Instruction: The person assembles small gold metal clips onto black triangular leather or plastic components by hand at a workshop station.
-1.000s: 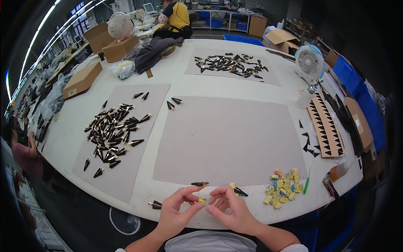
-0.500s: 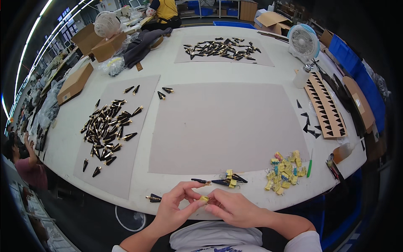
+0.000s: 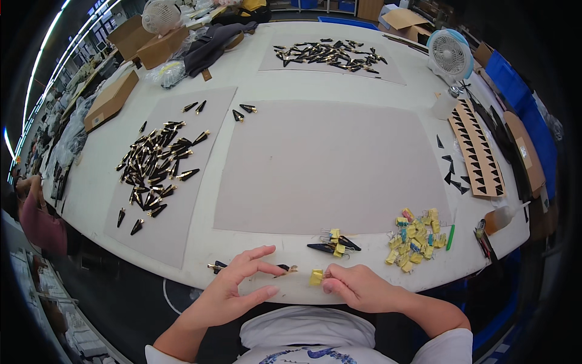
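Observation:
My right hand (image 3: 354, 287) pinches a small yellow binder clip (image 3: 316, 277) at the white table's near edge. My left hand (image 3: 237, 288) hovers with fingers spread beside a black pointed piece with a gold tip (image 3: 285, 267), not gripping it. A second black piece (image 3: 214, 266) lies just left of that hand. Two black pointed pieces with yellow clips on them (image 3: 334, 244) rest a little further in. A heap of yellow clips (image 3: 416, 238) sits to the right.
A large grey mat (image 3: 327, 164) lies ahead. On a left mat lies a pile of black gold-tipped pieces (image 3: 154, 165); another pile (image 3: 330, 54) lies far across. A small fan (image 3: 450, 56), a cardboard strip with triangular cut-outs (image 3: 476, 148) and boxes (image 3: 110, 100) ring the table.
My hands have come apart: the left let go and spread open, the black piece now lies on the table, and the right keeps the yellow clip. The view has tilted nearer.

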`<state>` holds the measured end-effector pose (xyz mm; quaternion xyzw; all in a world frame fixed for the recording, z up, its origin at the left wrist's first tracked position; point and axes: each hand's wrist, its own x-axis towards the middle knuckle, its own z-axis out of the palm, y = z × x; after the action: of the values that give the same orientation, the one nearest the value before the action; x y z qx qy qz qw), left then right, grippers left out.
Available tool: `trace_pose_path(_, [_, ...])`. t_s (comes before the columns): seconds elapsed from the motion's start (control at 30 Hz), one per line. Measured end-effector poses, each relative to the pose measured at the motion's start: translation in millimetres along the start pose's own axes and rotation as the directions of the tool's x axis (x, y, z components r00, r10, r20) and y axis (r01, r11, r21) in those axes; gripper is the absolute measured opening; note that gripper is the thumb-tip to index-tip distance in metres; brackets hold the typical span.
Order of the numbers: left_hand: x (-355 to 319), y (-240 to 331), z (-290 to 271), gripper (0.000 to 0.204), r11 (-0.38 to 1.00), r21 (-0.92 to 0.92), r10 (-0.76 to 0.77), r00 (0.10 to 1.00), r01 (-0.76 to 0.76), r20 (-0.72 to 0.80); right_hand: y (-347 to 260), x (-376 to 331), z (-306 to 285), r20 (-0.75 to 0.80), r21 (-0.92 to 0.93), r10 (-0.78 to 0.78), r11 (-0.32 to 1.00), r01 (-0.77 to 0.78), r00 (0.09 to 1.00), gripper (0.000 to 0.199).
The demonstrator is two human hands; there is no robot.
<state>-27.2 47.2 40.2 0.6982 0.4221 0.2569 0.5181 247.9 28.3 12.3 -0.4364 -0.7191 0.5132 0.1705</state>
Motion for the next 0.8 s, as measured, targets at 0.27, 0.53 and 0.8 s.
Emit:
trace_pose_path(0.27, [20.6, -1.3, 6.8, 0.013, 0.917, -0.339, -0.124, 0.957, 0.211, 0.261, -2.4, 8.2, -17.2, 0.260, 0.270, -0.079, 0.963, 0.005, 0.962, 0.028])
trace_pose_path(0.53, [27.8, -5.7, 3.1, 0.013, 0.883, -0.368, -0.152, 0.920, 0.291, 0.362, 0.2, 13.6, -17.0, 0.317, 0.332, -0.079, 0.943, -0.033, 0.945, 0.032])
trace_pose_path(0.8, [21.6, 8.4, 10.1, 0.015, 0.994, -0.024, -0.104, 0.986, 0.108, 0.126, 2.7, 17.5, -14.0, 0.260, 0.291, -0.064, 0.956, -0.015, 0.963, 0.030])
